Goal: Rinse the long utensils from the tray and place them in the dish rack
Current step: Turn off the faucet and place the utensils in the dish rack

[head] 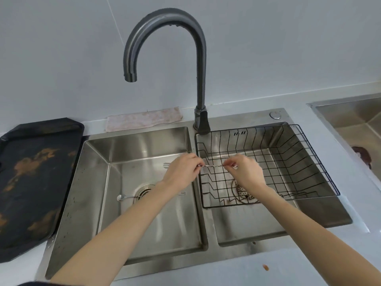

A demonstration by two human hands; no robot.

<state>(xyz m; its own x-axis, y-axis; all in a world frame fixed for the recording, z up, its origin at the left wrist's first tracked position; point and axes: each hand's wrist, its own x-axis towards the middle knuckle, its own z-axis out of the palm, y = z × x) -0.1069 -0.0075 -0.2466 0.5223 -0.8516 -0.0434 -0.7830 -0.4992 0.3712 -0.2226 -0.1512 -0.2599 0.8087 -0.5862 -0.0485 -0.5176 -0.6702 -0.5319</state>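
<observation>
1. A pale kitchen counter [226, 271] against a plain wall carries a steel double sink, with a dark gooseneck faucet [165, 23] arching over the left basin [144, 223]; no water shows at the spout.
2. A thin twisted metal utensil [214, 166] is held level above the divider between the basins, at the near left edge of the black wire dish rack [288, 162] that sits in the right basin.
3. The left hand [181, 170] pinches one end between closed fingertips, and the right hand [245, 170] pinches the other end the same way; both hands grip this one utensil.
4. The task looks barely past its start: the rack appears to hold nothing, and this utensil seems the first on its way in.
5. Two more pieces lie on the left basin's floor, a spoon [123, 197] by the drain and a fork [166, 165] partly hidden behind the left hand; both likely await rinsing.
6. The dark tray [31, 172] on the counter to the left shows no utensils, only brown patches.
7. Count: one tray, one rack, one faucet, three utensils visible, plus a folded cloth [144, 120] behind the sink.
</observation>
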